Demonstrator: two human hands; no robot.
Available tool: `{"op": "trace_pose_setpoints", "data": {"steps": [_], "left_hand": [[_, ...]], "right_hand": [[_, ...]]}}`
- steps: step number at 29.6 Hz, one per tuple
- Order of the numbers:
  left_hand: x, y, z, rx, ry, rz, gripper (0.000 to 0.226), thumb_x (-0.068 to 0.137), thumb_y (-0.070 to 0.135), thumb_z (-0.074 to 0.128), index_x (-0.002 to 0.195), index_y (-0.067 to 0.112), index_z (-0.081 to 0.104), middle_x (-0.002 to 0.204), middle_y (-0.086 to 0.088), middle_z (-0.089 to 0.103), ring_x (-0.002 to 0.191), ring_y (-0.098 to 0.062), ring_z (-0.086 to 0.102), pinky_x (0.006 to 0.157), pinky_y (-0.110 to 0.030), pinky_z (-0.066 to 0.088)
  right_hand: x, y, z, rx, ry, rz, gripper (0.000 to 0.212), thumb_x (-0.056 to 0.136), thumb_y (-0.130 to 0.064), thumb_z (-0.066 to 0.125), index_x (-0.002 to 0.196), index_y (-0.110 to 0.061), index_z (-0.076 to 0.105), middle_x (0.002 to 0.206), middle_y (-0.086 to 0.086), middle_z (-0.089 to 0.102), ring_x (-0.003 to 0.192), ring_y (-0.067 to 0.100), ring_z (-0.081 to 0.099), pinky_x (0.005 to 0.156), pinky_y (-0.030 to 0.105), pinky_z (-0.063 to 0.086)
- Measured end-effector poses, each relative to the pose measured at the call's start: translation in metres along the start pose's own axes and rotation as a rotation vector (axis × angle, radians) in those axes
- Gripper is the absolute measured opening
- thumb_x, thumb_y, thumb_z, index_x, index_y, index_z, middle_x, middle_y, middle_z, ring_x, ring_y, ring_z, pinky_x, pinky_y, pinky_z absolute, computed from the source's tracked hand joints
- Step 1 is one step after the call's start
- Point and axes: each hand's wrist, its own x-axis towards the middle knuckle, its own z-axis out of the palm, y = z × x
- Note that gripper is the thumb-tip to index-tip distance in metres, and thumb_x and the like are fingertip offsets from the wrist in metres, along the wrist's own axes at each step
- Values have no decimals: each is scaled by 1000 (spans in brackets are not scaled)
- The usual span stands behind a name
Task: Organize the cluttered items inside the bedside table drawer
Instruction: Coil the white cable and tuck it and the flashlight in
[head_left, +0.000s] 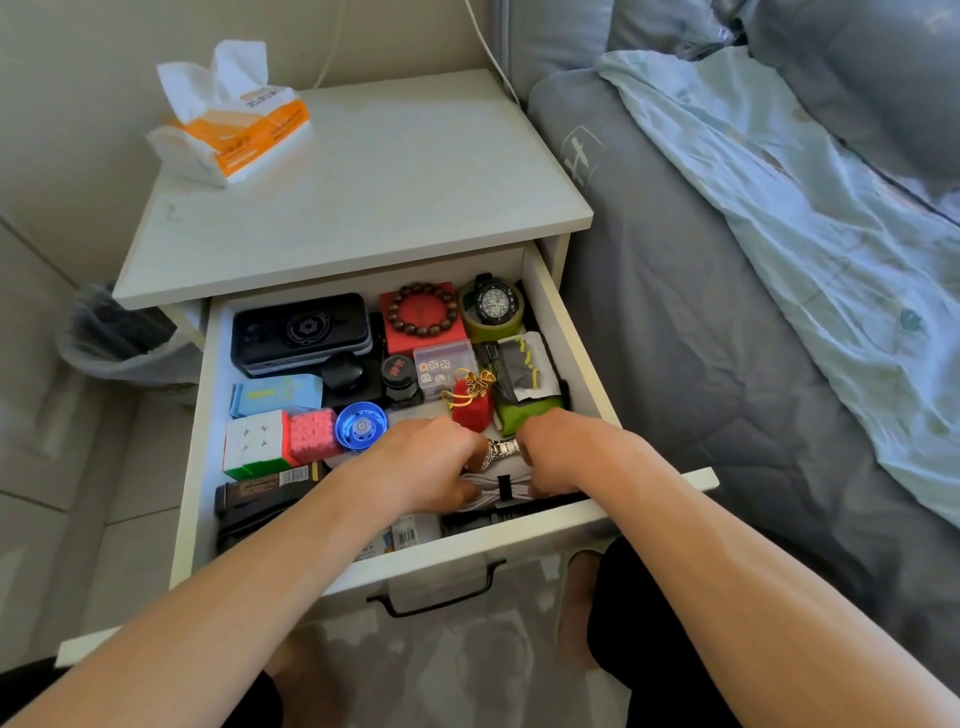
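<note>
A grey bed (727, 364) lies right of the white bedside table (363, 197), whose drawer (561, 322) stands pulled open and packed. At its near end both hands reach in: the left hand (421, 462) and right hand (566, 452) each curl their grip round an end of a bundled white cable (493, 491), a silver watch (501, 449) lying between them.

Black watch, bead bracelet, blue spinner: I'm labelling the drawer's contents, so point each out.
black watch (492, 303), head view, on its dial.
bead bracelet (393, 317), head view, on its left beads.
blue spinner (360, 427), head view, on its hub.
</note>
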Motion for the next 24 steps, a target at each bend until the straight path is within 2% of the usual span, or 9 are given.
{"op": "trace_pose_setpoints", "data": {"steps": [1,3,6,8,11,15,19,22,24], "left_hand": [[0,0,-1,0,-1,-4,25,85,40,66,104,25,62,96,1,64,89,-25,63,69,-33,51],[0,-1,-1,-7,-2,-11,27,84,43,67,103,25,61,95,2,64,87,-24,63,66,-31,47],[1,-1,0,-17,13,-11,24,85,40,67,101,24,61,95,1,64,88,-24,62,65,-30,45],[1,-1,0,-30,21,-16,22,86,40,67,99,24,60,94,1,64,87,-24,62,66,-32,48],[2,-1,3,-63,19,-30,22,85,43,67,96,26,59,94,3,63,87,-23,61,68,-33,51],[5,-3,3,-100,20,-34,19,87,43,68,98,30,61,96,6,64,90,-19,62,66,-30,45],[-9,-7,-10,-332,103,-67,19,91,46,66,101,30,66,92,15,62,81,-3,58,68,-26,44],[-34,-10,-25,-532,287,-84,13,94,41,64,98,30,71,88,19,66,78,2,61,68,-21,47],[-58,-8,-31,-603,399,-90,5,94,37,65,92,36,69,87,22,68,82,2,62,69,-14,47]], "right_hand": [[0,0,-1,-16,2,7,12,88,-19,64,95,-12,60,94,4,60,90,26,62,76,33,53],[-1,0,-2,-21,0,25,19,87,-24,65,78,-15,50,81,1,54,82,24,59,72,32,53],[-2,1,-3,-12,-2,37,22,86,-22,65,75,-14,48,81,2,54,72,20,56,66,31,50],[-2,1,-5,-4,12,39,14,86,-19,66,87,-12,54,92,4,59,78,21,59,67,31,50],[-4,2,-8,-8,19,52,30,86,-19,69,113,-11,58,106,5,60,91,23,61,71,30,50],[-5,2,-7,-42,0,64,33,87,-18,70,116,-10,57,110,7,61,88,23,59,72,30,51],[-18,5,-8,66,244,-38,23,90,-22,63,110,-14,55,100,2,56,83,21,56,61,28,45],[-35,6,-6,351,422,-179,21,91,-27,63,111,-23,60,94,-6,63,83,14,60,72,31,53],[-48,2,0,445,511,-254,15,92,-27,63,107,-27,65,85,-15,61,79,4,60,72,25,52]]}}
